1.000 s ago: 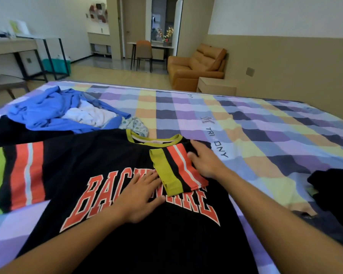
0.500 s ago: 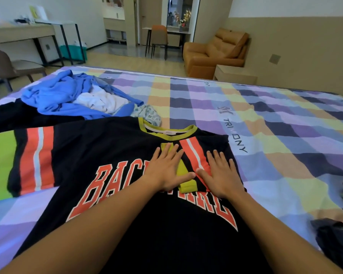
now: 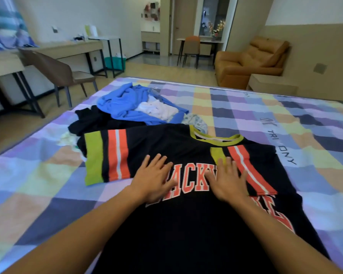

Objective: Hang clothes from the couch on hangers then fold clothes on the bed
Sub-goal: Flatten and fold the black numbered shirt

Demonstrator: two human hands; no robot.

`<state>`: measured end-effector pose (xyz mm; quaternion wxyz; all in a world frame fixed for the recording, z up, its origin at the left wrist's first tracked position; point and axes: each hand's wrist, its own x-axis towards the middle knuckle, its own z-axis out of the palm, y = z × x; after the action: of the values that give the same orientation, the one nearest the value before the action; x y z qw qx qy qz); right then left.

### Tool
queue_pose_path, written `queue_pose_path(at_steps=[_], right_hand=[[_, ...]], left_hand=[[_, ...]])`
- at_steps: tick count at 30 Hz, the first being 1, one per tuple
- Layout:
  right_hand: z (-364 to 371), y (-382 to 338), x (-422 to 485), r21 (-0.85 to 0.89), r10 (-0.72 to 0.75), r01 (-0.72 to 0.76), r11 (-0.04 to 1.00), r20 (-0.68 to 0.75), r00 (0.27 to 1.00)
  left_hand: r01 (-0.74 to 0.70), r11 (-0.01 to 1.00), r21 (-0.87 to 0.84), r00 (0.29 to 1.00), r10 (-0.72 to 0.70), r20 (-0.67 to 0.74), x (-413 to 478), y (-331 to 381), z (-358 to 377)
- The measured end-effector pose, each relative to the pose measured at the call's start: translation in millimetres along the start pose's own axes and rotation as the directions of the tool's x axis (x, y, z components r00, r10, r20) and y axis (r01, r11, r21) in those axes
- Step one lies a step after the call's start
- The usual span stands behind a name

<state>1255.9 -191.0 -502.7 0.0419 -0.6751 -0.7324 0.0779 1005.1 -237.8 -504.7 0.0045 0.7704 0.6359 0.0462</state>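
Shirt (image 3: 186,234) lies face up on the bed (image 3: 285,125), with its collar pointing away from the person. One sleeve (image 3: 107,155) is spread flat to the person's left. The other sleeve (image 3: 246,171) is folded in across the chest. The left hand (image 3: 153,179) rests on the black cloth at the start of the red lettering. The right hand (image 3: 227,180) rests just beside it, over the lower part of the folded sleeve. The fingers (image 3: 157,159) of both hands are straight and spread, grasping nothing and only pressing flat on the cloth. Beyond the collar sits a heap of clothes: a blue garment (image 3: 123,103) around a white one (image 3: 156,110), and a black one (image 3: 91,121) beside them. A couch (image 3: 246,64) stands past the bed's far edge.
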Motion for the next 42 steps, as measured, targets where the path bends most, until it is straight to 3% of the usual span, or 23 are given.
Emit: queue_pose_path(at_steps=[2,5,6,8,10,13,21,26,30,32,35,39,42], right_hand=[[4,-54,-2,0.054,-0.104,0.103,0.993,0.018,0.994],[7,-125,-6,0.185,-0.264,0.255,0.949,0.026,0.964],[7,-144,-7,0.214,-0.299,0.288,0.933,0.021,0.954],[9,-172,-6,0.246,-0.334,0.319,0.915,0.022,0.942],[16,-184,-5,0.249,-0.335,0.31,0.918,0.065,0.94],[33,-181,-7,0.137,-0.336,0.317,0.938,0.142,0.931],[46,-175,-10,0.077,-0.363,0.357,0.931,0.082,0.928],[46,-175,-11,0.08,-0.364,0.359,0.93,0.069,0.929],[40,-174,-9,0.143,-0.371,0.354,0.924,0.117,0.921],[30,-170,-4,0.311,-0.373,0.31,0.899,0.168,0.913],[0,-155,-4,0.699,-0.347,0.149,0.7,0.15,0.926],[-39,-109,2,0.822,-0.161,0.092,0.562,-0.001,0.987],[-54,-58,10,0.859,-0.039,0.085,0.505,-0.075,0.996]], left_hand=[[0.06,0.998,-0.02,0.978,-0.063,-0.198,-16,-37,-11],[0.298,0.94,-0.165,0.824,-0.34,-0.452,-34,-96,-21],[0.415,0.873,-0.257,0.755,-0.487,-0.439,-40,-112,-24],[0.588,0.651,-0.48,0.617,-0.745,-0.254,-47,-135,-25],[0.625,0.461,-0.63,0.552,-0.832,-0.062,-47,-148,-30],[0.574,0.342,-0.744,0.578,-0.813,0.073,-42,-165,-43],[0.48,0.177,-0.859,0.681,-0.692,0.238,-57,-152,-61],[0.54,0.131,-0.832,0.666,-0.671,0.326,-71,-140,-69],[0.354,0.005,-0.935,0.718,-0.642,0.268,-61,-130,-93],[0.277,0.065,-0.959,0.763,-0.621,0.178,-49,-123,-108],[0.144,0.26,-0.955,0.861,-0.508,-0.008,-24,-101,-132],[-0.03,0.492,-0.87,0.956,-0.24,-0.168,18,-40,-156],[-0.12,0.632,-0.766,0.988,-0.002,-0.157,42,6,-146]])
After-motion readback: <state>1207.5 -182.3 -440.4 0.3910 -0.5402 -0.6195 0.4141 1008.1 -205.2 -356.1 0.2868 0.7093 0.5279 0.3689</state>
